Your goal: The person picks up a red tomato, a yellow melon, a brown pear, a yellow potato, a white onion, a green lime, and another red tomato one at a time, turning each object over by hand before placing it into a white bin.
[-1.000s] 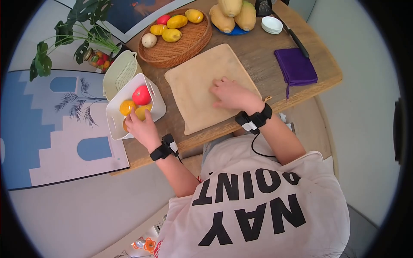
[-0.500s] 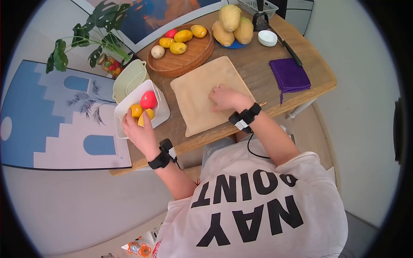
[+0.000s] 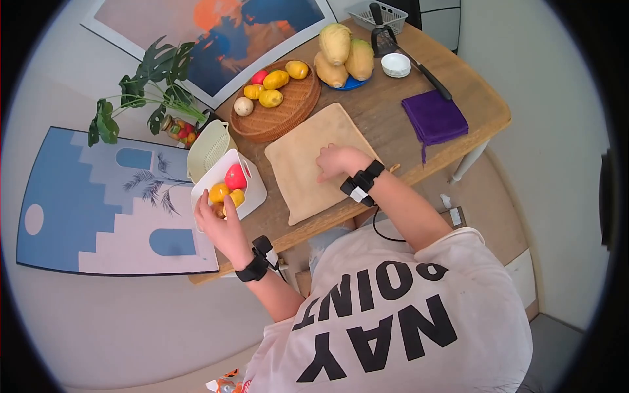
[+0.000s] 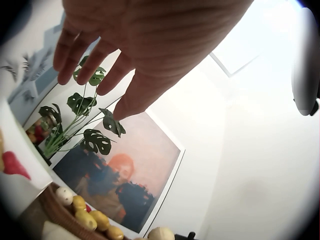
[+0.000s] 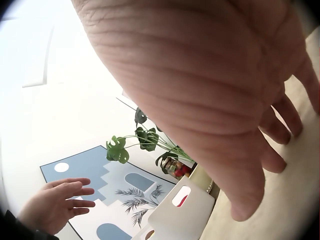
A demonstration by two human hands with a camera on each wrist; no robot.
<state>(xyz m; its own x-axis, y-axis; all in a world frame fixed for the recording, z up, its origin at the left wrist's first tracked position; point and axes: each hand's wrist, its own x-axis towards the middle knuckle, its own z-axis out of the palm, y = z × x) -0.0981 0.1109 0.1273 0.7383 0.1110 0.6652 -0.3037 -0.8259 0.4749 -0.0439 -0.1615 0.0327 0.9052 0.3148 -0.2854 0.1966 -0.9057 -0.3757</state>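
Our left hand (image 3: 221, 230) is positioned over the near end of the white bin (image 3: 257, 191), its fingers extended and slightly spread; it grips nothing. Our right hand (image 3: 345, 160) is placed palm-down at the beige cloth (image 3: 298, 180), fingers loosely bent, with nothing held; we cannot confirm fingertip contact. Inside the bin we see an orange fruit (image 3: 219, 192) and a yellow fruit (image 3: 238, 196) near the left hand, with a red fruit (image 3: 235, 177) beyond them. We note that the beige cloth lies flat on the table (image 3: 386, 108), to the right of the bin. A purple cloth (image 3: 436, 118) lies folded farther right. Directly beyond the bin is a pale green colander (image 3: 206, 149). Past the beige cloth, a round wicker tray (image 3: 296, 99) carries four yellow fruits (image 3: 276, 80), a small red item (image 3: 259, 76) and a round white item (image 3: 244, 106). Farther back, three large gourds (image 3: 334, 44) are piled on a blue plate (image 3: 354, 83), near white bowls (image 3: 396, 64). Behind the tray we see a framed picture (image 3: 223, 39).
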